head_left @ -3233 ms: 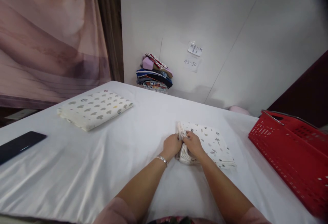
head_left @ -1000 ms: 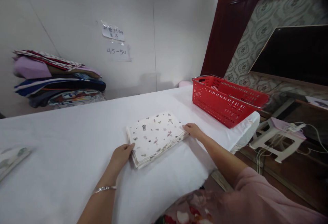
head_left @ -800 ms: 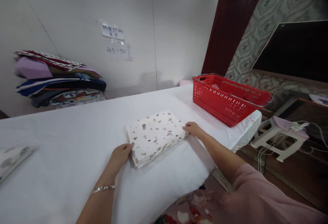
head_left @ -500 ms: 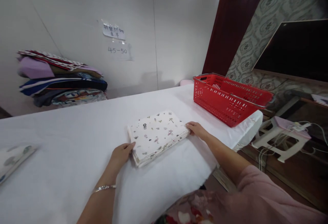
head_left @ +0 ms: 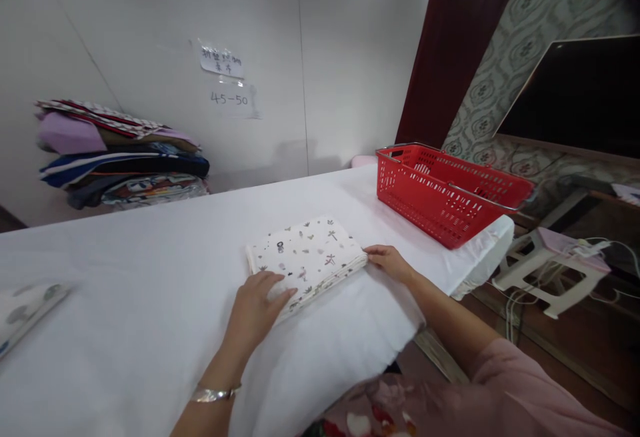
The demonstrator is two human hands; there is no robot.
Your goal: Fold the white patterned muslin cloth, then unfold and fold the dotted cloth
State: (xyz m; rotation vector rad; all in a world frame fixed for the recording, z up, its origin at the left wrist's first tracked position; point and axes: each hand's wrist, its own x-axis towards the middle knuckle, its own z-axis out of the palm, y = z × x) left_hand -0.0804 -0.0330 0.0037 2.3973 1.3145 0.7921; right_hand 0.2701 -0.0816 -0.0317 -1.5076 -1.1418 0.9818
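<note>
Cloth (head_left: 317, 247) lies flat on the white-covered table (head_left: 165, 290), its folds looking complete to me, with only slightly uneven edges left. I see the left hand (head_left: 253, 310) loosely open over its near-left corner; the right (head_left: 394, 264) touches its right end, pinch unclear. Beyond stands the red basket (head_left: 423, 205), contents indistinct.

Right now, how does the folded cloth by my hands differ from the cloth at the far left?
The folded cloth by your hands has small, scattered palms and figures; the far-left cloth has bigger grey blotches. The folded cloth is fully in view, though partly under your left hand, while the far-left cloth is cut off by the picture's edge. Both are whitish, printed, and lie on the white-covered table.
</note>
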